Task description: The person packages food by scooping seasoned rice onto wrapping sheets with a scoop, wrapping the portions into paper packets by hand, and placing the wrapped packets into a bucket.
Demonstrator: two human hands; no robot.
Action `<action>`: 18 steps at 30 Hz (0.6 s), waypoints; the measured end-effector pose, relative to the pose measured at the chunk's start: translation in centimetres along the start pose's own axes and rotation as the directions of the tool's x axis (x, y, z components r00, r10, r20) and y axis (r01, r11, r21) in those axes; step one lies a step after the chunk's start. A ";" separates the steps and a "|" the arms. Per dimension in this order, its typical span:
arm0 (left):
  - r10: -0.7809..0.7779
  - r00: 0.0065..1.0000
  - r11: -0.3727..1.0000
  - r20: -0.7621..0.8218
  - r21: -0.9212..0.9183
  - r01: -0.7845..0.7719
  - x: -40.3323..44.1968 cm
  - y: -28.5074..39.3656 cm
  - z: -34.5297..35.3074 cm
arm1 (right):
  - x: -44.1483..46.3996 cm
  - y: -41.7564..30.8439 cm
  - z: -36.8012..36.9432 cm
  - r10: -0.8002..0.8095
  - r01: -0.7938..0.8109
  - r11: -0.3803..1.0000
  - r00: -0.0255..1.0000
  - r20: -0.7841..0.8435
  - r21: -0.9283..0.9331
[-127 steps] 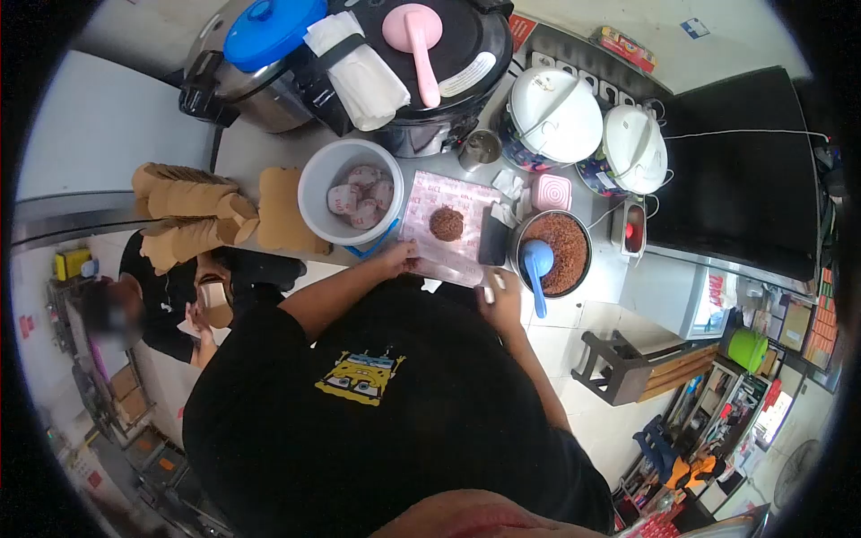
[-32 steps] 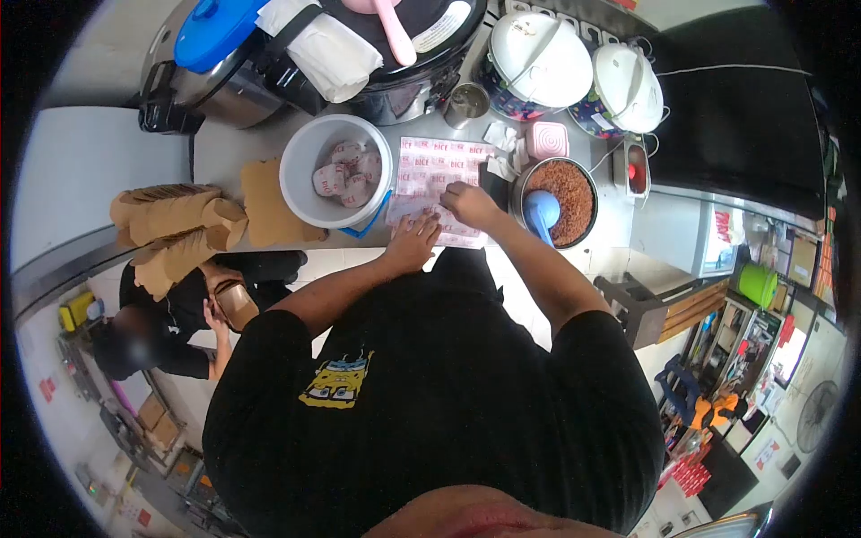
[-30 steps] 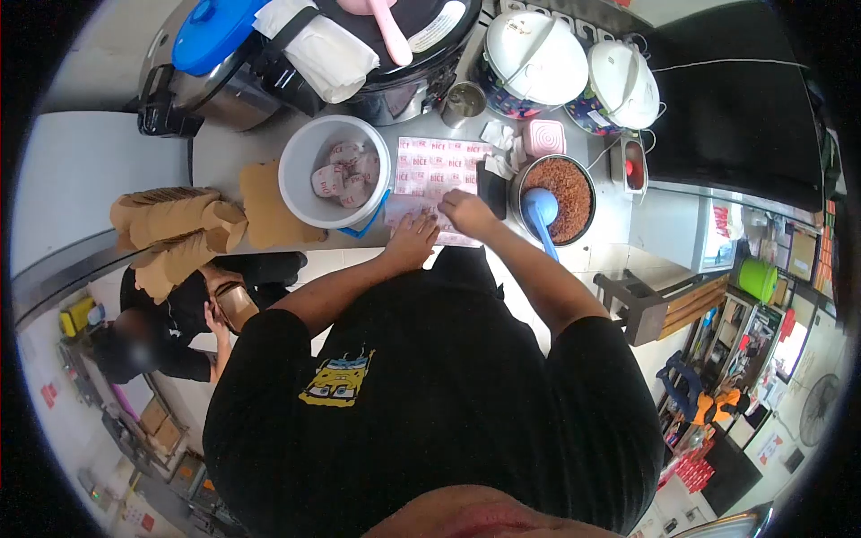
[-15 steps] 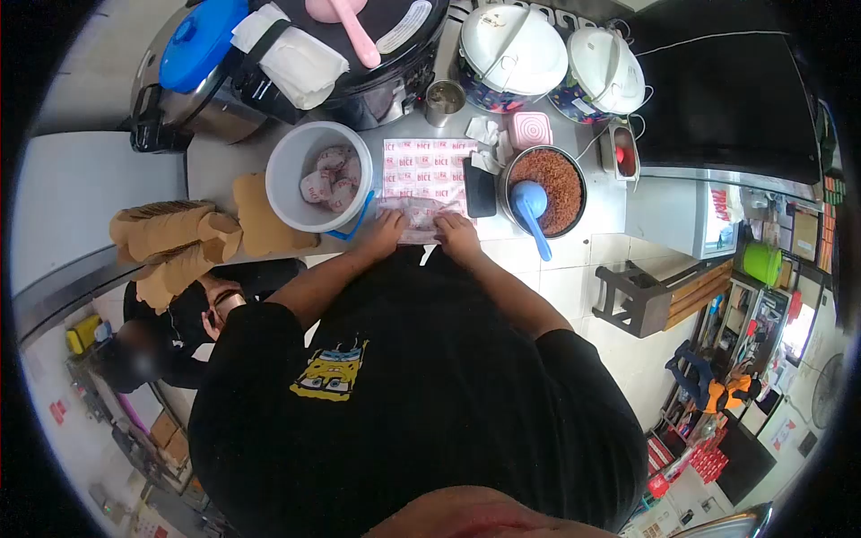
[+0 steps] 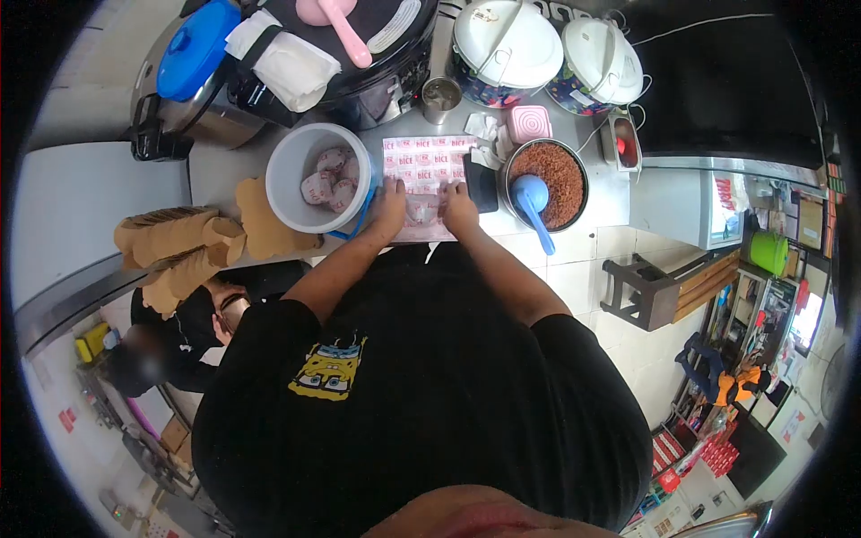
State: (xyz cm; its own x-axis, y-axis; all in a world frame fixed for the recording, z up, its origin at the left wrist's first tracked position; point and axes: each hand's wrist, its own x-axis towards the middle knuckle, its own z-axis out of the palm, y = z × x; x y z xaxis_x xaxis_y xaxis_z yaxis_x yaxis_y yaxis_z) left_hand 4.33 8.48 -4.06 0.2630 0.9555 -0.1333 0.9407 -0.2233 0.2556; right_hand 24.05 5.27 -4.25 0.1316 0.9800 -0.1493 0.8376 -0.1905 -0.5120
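Note:
My left hand [image 5: 391,206] and my right hand [image 5: 459,212] are at the two sides of a partly folded paper wrapper [image 5: 421,212], their fingers closed on its side edges. The bundle between them looks filled, but its contents are hidden. Beneath it lies white wrapping paper [image 5: 423,161] with red print. Left of my left hand stands a white bucket [image 5: 280,179] with a blue handle and several wrapped paper bundles [image 5: 334,179] inside. A dark phone [image 5: 482,188] lies just right of my right hand. Farther right is a pot of reddish-brown rice [image 5: 567,184] with a blue scoop [image 5: 532,199].
Behind the paper are a metal cup [image 5: 440,99], a large black cooker [image 5: 359,94] and two white-lidded pots [image 5: 507,45]. A pink box [image 5: 529,124] sits by crumpled tissues. Brown cardboard pieces [image 5: 269,220] lie at left. Another person [image 5: 170,350] sits at lower left.
Both hands have moved forward, away from my body, with the wrapper folded farther up over the printed sheet. The bucket and rice pot have stayed in place.

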 end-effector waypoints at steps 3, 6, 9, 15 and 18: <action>0.136 0.979 0.975 0.149 0.156 -0.159 0.8 -0.4 -0.3 | 0.8 0.4 -0.1 -0.040 0.059 0.989 0.990 0.137 -0.136; 0.068 0.936 0.992 0.346 0.080 -0.102 0.0 -0.2 -0.9 | 1.3 0.9 0.2 0.062 -0.015 0.990 0.940 0.337 -0.138; 0.003 0.944 0.999 0.330 -0.042 0.012 -3.3 -0.7 1.0 | -1.7 2.0 1.3 0.012 0.007 0.998 0.945 0.328 -0.057; 0.279 0.960 0.958 -0.033 -0.055 -0.280 -6.4 -1.7 0.5 | -5.9 1.8 2.6 -0.366 0.372 0.928 0.916 -0.165 0.012; 0.312 0.936 0.942 -0.161 -0.079 -0.327 -5.8 -1.2 -0.5 | -4.8 0.5 1.1 -0.335 0.335 0.942 0.942 -0.019 -0.007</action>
State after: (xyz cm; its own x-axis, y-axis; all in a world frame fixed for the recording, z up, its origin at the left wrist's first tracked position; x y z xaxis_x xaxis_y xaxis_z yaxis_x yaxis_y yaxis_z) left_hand 1.61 3.25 -3.12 0.5049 0.8562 0.1093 0.7830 -0.5076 0.3597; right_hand 23.25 0.40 -4.68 -0.1464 0.9881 0.0467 0.8370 0.1489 -0.5265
